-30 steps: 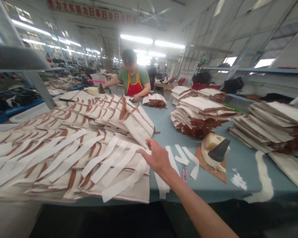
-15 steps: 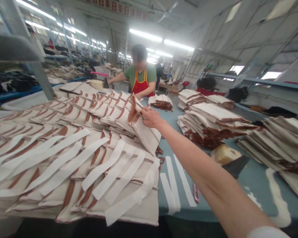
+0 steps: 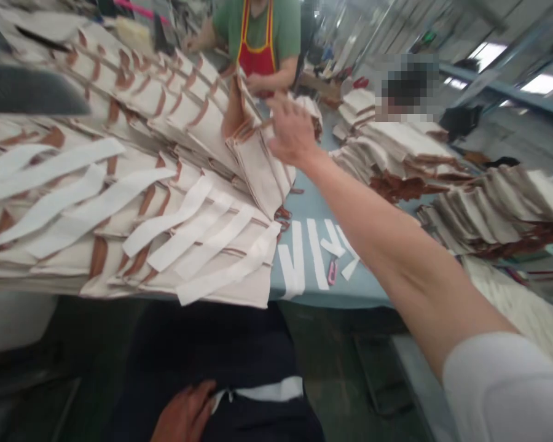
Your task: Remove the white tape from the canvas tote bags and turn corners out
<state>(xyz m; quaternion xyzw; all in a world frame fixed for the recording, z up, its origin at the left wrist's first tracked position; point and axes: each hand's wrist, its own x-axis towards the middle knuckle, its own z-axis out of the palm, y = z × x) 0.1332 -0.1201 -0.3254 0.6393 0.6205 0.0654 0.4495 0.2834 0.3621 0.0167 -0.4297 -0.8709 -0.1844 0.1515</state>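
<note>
My right hand is stretched forward over the table, slightly blurred, with its fingers apart at the edge of a folded cream fabric piece with brown trim. That piece leans up on the overlapping rows of similar pieces. Low in the view, my left hand rests at my lap, its fingers closed on the end of a white strip that lies across dark clothing. More white strips are laid over the front row of fabric pieces.
Across the table stands a co-worker in a red apron. Stacks of cream pieces fill the right side. On the blue-green tabletop lie loose white strips and a pink-handled tool. A grey blurred bar juts in from the left.
The view has tipped downward, bringing my left hand and its strip into sight. My right hand's fingers have come off the folded fabric piece and spread.
</note>
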